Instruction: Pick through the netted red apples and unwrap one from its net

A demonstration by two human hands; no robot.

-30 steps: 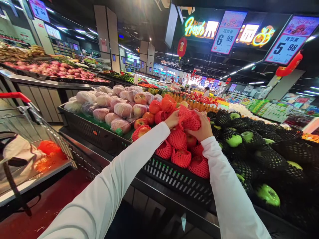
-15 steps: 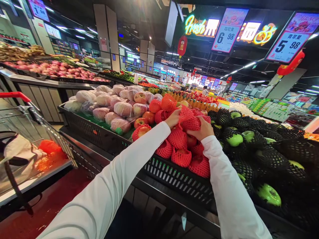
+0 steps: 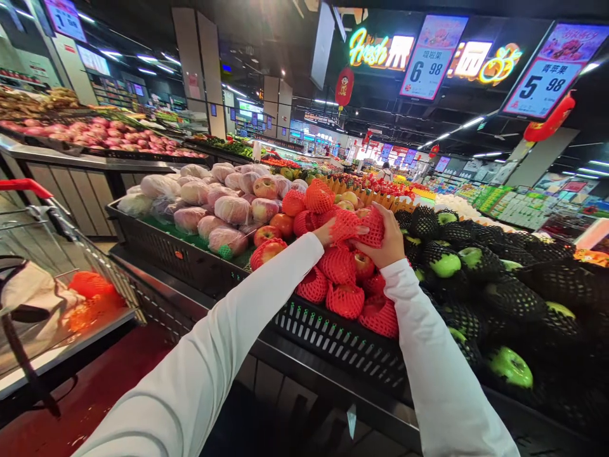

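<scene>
My left hand (image 3: 324, 235) has a loose red foam net (image 3: 346, 226) over its fingers. Its fingertips poke out on the right side, by an apple in a red foam net (image 3: 372, 228). Around that apple the fingers of my right hand (image 3: 391, 240) are closed, holding it just above the pile. Below my hands lie several netted red apples (image 3: 345, 300) and a bare-topped red apple (image 3: 363, 265), in a black slatted crate (image 3: 333, 343).
Plastic-wrapped apples (image 3: 233, 209) fill the crate's left side. Green apples in black nets (image 3: 510, 367) are heaped to the right. A shopping cart (image 3: 90, 254) with a bag stands at left. Price signs (image 3: 432, 57) hang overhead.
The red net has spread over my left fingers. My right hand has turned upward and lifted slightly around the netted apple, uncovering a red apple below.
</scene>
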